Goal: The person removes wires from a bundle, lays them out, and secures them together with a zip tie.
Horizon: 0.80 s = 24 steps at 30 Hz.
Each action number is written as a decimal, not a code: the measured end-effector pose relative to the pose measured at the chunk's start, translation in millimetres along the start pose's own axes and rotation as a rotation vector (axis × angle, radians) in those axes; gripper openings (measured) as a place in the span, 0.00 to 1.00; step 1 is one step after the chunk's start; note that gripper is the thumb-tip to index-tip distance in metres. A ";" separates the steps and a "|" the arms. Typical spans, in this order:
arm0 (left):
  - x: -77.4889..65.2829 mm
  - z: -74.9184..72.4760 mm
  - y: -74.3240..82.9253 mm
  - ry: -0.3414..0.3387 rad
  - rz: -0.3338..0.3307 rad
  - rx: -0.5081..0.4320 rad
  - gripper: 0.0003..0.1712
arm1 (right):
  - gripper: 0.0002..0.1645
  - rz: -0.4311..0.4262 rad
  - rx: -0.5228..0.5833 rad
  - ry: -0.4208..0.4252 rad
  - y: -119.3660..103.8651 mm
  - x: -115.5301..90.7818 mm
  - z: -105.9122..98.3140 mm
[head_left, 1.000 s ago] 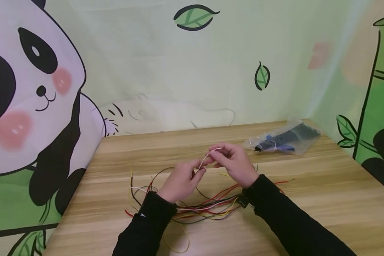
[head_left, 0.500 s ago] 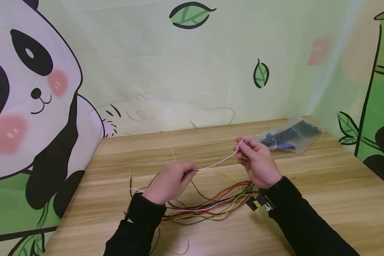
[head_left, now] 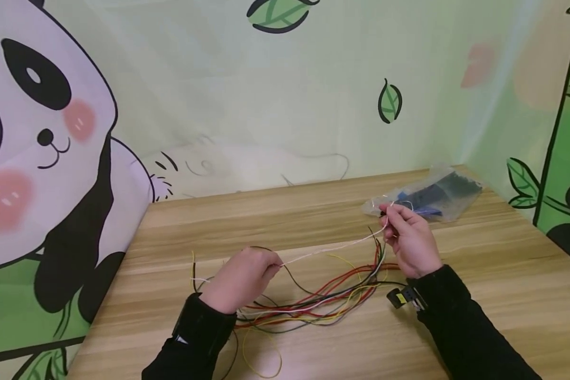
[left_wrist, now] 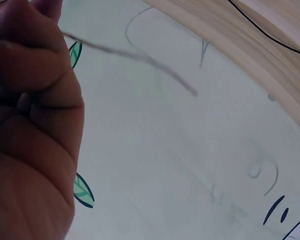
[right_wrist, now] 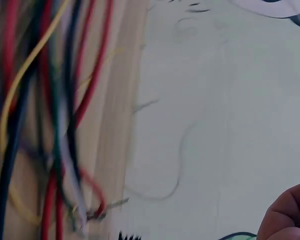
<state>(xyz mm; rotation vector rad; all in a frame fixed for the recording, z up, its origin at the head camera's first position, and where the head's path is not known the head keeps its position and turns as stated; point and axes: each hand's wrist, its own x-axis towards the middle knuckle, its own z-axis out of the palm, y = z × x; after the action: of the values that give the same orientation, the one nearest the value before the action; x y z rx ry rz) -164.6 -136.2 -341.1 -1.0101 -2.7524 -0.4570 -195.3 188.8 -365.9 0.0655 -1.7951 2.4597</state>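
A thin white string stretches between the two hands above the table. My left hand pinches one part of it between thumb and fingers; in the left wrist view a short free end sticks out past that hand. Higher and to the right, my right hand pinches the other part with thumb and forefinger. Only its curled fingers show at the corner of the right wrist view. Beneath both hands lies a loose bundle of red, black, yellow, green and white wires, partly hidden by the left hand and sleeve.
At the table's back right lies a clear plastic bag with dark and blue things inside, just behind the right hand. A yellow wire loops toward the front of the wooden table. A printed panda wall stands behind.
My hands have drawn apart: the right went right, the left a little left and down. The white string between them has lengthened and straightened.
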 end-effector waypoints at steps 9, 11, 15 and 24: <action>-4.3 5.5 4.9 -0.167 -0.029 -0.056 0.13 | 0.19 0.101 -0.651 -0.041 15.4 9.1 -9.1; -4.1 7.6 5.5 -0.196 -0.029 -0.069 0.15 | 0.19 0.147 -0.719 -0.102 16.2 8.3 -9.4; -3.1 12.5 6.4 -0.235 -0.035 -0.065 0.20 | 0.19 0.203 -0.787 -0.178 17.9 6.1 -8.9; 0.9 20.2 4.6 -0.246 -0.035 -0.039 0.16 | 0.29 0.195 -0.931 -0.197 21.7 6.6 -14.2</action>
<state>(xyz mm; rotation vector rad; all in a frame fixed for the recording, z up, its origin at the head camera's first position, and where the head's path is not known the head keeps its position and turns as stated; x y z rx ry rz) -163.5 -125.4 -358.8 -1.0966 -2.9926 -0.4181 -203.8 196.0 -390.2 0.0624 -2.9407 1.4986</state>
